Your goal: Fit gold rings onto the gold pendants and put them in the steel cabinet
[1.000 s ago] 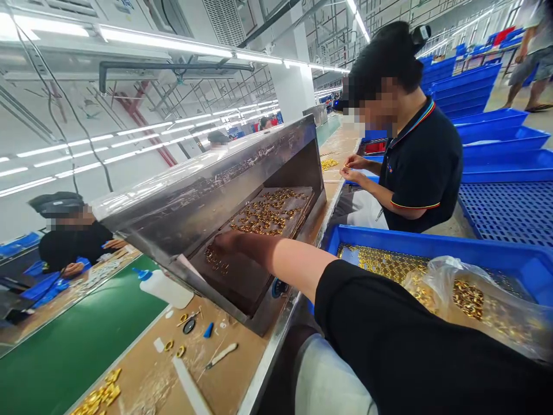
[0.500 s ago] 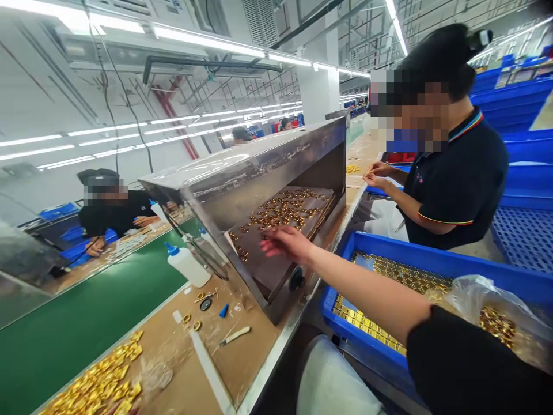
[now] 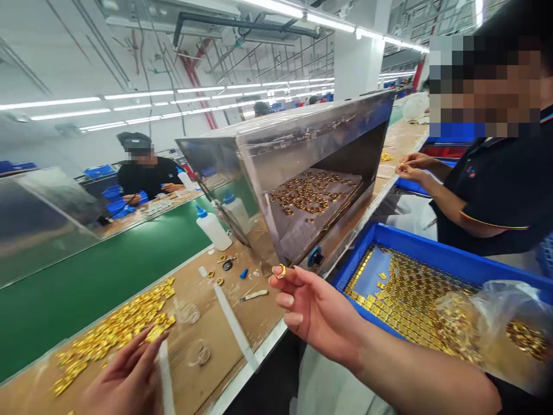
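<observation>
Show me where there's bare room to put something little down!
The brown table has a bare patch between the clear plastic and the white strip on its right. The green surface beyond the gold pile looks bare too. It's crowded at the gold pile by the left hand, and near the white bottle, where rings and a tool lie.

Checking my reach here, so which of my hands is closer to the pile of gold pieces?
Left. The left hand is at the near edge of the gold pile; the right hand is farther off, near the metal box, pinching a small gold piece.
</observation>
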`<action>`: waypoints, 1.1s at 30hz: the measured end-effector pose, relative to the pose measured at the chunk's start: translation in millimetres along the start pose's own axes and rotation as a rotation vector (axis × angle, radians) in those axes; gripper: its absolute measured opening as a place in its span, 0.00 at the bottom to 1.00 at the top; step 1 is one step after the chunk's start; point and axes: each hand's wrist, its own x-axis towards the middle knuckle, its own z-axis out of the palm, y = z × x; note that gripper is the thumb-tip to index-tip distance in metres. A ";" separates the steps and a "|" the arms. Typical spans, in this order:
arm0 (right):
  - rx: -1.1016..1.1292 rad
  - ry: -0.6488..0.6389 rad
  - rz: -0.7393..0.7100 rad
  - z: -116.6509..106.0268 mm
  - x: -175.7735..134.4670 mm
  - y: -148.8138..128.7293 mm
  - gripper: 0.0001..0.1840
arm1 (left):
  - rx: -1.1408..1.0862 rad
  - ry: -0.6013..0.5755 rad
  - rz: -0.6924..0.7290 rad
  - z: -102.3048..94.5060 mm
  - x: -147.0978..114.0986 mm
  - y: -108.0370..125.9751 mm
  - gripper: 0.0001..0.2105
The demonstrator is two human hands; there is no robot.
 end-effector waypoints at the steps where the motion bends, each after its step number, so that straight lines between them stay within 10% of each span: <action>1: -0.016 -0.016 0.029 5.0 0.6 5.4 0.11 | -0.013 -0.010 -0.002 -0.7 -4.7 3.9 0.31; 20: 0.094 -0.116 0.239 31.0 9.6 44.5 0.16 | -0.143 -0.212 0.012 -0.7 -107.4 65.8 0.24; 33: 0.085 -0.144 0.270 29.8 12.0 49.6 0.15 | -0.146 -0.245 0.001 7.4 -118.4 71.6 0.19</action>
